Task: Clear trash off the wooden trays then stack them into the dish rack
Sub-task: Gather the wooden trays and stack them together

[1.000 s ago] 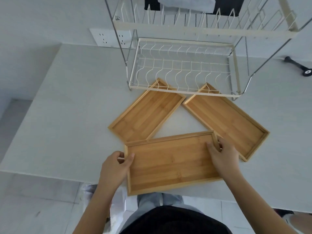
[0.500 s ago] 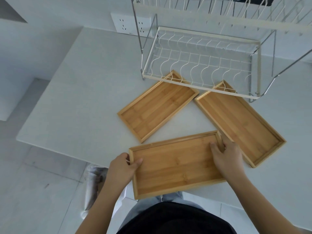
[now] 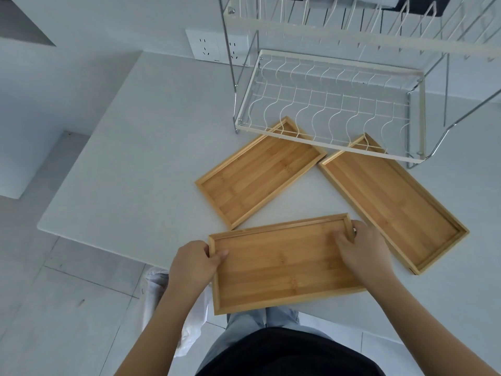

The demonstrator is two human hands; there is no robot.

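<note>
Three bare wooden trays lie on a white table (image 3: 141, 158). The nearest tray (image 3: 282, 264) overhangs the table's front edge. My left hand (image 3: 193, 263) grips its left short rim, thumb inside the tray. My right hand (image 3: 360, 251) grips its right short rim, fingers inside. A second tray (image 3: 257, 172) lies diagonally behind it on the left, and a third tray (image 3: 393, 202) lies diagonally on the right. Their far corners reach under the front rail of the white wire dish rack (image 3: 328, 143), whose lower tier holds nothing. No trash shows on any tray.
A white plastic bag (image 3: 160, 297) hangs below the table's front edge by my left forearm. A wall socket panel (image 3: 214, 44) sits behind the rack's left legs. The rack's upper tier (image 3: 352, 25) juts out above the lower one.
The view has swung left and slightly closer. The tray in my hands has slid a little farther over the table's front edge; both hands keep their grip on its ends.
</note>
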